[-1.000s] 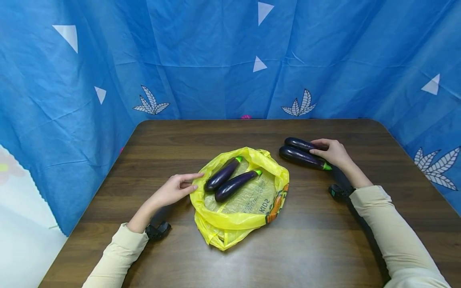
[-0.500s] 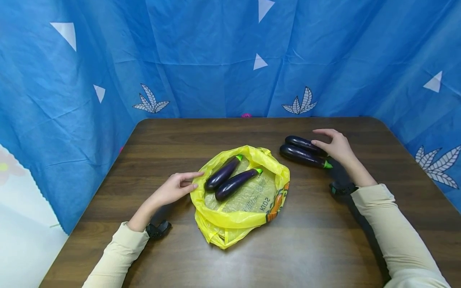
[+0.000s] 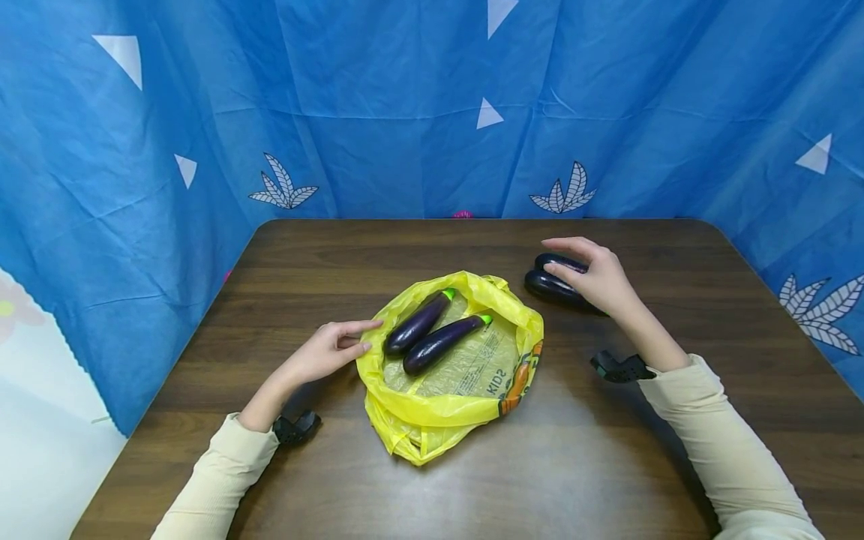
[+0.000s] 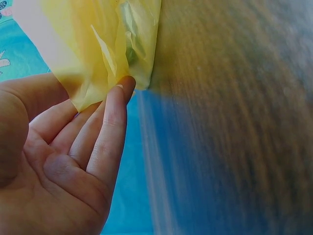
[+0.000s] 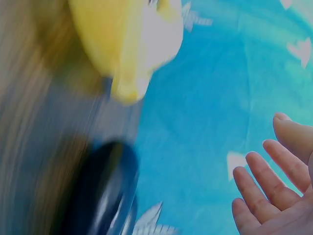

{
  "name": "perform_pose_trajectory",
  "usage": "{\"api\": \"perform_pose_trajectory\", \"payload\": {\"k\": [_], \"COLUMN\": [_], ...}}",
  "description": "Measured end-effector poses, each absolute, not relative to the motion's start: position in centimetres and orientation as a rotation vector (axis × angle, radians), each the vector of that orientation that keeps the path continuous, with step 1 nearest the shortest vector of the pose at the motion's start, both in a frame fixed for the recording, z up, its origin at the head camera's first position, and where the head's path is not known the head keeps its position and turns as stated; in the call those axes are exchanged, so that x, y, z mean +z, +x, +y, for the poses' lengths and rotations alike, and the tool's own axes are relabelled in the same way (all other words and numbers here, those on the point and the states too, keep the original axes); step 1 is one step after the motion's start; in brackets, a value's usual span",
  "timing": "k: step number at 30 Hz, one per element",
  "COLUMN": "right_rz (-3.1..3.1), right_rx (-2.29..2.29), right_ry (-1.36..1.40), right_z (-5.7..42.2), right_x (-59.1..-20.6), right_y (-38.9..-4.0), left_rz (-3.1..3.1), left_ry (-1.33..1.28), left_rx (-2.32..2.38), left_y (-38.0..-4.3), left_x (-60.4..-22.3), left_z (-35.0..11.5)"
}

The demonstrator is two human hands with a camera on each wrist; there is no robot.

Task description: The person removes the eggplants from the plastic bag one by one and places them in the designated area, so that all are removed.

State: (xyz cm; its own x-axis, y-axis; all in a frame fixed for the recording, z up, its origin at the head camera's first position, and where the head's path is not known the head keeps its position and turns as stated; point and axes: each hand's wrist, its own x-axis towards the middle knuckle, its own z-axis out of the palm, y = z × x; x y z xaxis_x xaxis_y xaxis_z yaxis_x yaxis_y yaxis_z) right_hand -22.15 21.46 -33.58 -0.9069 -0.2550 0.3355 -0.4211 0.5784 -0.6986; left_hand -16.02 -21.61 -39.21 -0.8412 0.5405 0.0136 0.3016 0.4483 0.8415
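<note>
A yellow plastic bag (image 3: 425, 412) lies with its mouth spread wide on the table. Two dark purple eggplants are inside it, one (image 3: 418, 324) behind the other (image 3: 442, 349), green stems pointing up and right. My left hand (image 3: 327, 352) holds the bag's left rim; in the left wrist view the yellow film (image 4: 107, 44) runs between thumb and fingers (image 4: 112, 117). To the right of the bag, two more eggplants lie side by side, a front one (image 3: 555, 287) and a back one (image 3: 560, 261). My right hand (image 3: 597, 279) hovers over them with fingers apart, hiding their stem ends.
The brown wooden table (image 3: 580, 465) ends at a blue curtain (image 3: 418, 150) along the back and sides. A black wrist camera (image 3: 617, 367) hangs below the right wrist, another (image 3: 297, 427) below the left.
My right hand has lifted off the back eggplant, its fingers spreading, and has shifted left over the pair. My left hand has stayed at the bag's rim.
</note>
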Motion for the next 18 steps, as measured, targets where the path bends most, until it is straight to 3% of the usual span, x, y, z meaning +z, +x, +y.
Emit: {"api": "perform_pose_trajectory", "payload": {"k": [18], "right_rz": [-2.693], "right_rx": [1.335], "right_ry": [1.143], "right_z": [13.4], "right_x": [-37.3], "right_y": [-20.0], "left_rz": [2.451], "left_ry": [0.722], "left_rx": [1.345], "left_y": [-16.0], "left_x": [-39.3], "left_z": [-21.5]}}
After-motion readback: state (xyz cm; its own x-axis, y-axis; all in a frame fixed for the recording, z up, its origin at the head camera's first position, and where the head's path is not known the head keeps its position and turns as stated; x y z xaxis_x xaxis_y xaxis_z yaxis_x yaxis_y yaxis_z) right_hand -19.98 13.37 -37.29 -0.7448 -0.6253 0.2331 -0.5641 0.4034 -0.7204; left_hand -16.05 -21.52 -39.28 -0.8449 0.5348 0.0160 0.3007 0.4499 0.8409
